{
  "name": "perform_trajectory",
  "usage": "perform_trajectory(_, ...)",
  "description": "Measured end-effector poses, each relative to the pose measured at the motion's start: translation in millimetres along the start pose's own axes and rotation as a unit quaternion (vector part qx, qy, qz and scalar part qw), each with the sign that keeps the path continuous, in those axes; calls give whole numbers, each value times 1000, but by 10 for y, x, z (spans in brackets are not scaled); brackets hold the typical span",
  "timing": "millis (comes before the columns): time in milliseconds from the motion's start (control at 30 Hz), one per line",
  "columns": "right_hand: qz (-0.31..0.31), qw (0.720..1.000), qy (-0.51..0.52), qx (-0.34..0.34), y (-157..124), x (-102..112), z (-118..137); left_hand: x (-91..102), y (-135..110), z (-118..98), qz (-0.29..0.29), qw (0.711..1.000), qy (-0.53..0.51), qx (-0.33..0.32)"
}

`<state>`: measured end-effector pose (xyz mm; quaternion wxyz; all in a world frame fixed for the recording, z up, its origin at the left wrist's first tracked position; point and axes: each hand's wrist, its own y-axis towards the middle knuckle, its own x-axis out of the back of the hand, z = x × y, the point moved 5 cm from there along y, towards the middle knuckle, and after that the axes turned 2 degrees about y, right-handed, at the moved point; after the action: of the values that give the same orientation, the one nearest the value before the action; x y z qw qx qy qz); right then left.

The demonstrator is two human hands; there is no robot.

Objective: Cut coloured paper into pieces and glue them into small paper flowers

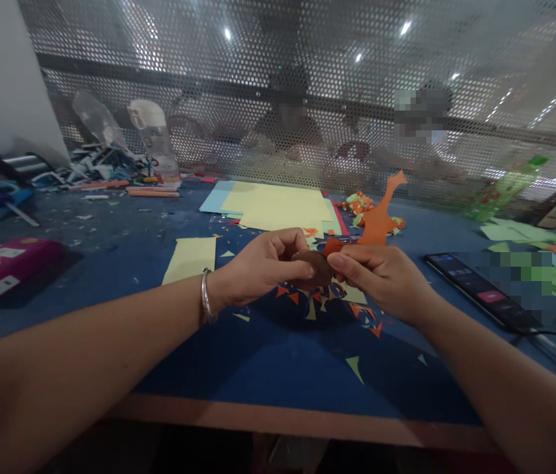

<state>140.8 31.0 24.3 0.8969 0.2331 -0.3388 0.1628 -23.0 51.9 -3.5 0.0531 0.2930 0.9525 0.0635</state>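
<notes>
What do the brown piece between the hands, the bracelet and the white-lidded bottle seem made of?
Brown piece: dull, dark surface; perhaps card or wood, too unclear to settle.
Bracelet: probably polished metal, given its silvery shine.
White-lidded bottle: translucent body, likely plastic though possibly glass; opaque lid, likely plastic.

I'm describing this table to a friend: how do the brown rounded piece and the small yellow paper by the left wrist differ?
The brown rounded piece is dark; the small yellow paper is pale. The piece shows a curved edge, the paper straight ones. The left hand holds the piece up, right hand pinched at its edge; the paper lies on the blue tabletop. Both are partly covered.
</notes>
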Motion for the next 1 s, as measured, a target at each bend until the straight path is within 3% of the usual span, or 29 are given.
perform_trajectory(200, -15, 1000, -23, -14, -7, 25, -11, 4, 3, 8, -7, 1000, -4, 10)
perform_trajectory(367, -64, 997, -34, -28, -1, 99, -51, 52, 36, 17, -25, 1000, 13, 13)
perform_trajectory(500, -89, 995, -13, -33, 2, 147, -93, 61, 33, 30, 1, 995, 100, 16)
perform_trajectory(600, -92, 995, -6, -39, -1, 158, -112, 70, 9, 15, 3, 965, 263, -6)
perform_trajectory(667, -88, 995, -4, -35, 0, 148, -112, 104, 10, -23, -46, 937, 343, -44)
perform_trajectory(800, -76, 997, 5, -29, 6, 105, -99, 114, 93, -24, -120, 904, 392, -124)
perform_trajectory(933, -64, 998, -11, -22, 7, 62, -51, 78, 232, 122, -97, 947, 284, -117)
perform_trajectory(1000, -70, 997, -23, -19, 3, 59, -23, 129, 260, 128, -124, 955, 247, -110)
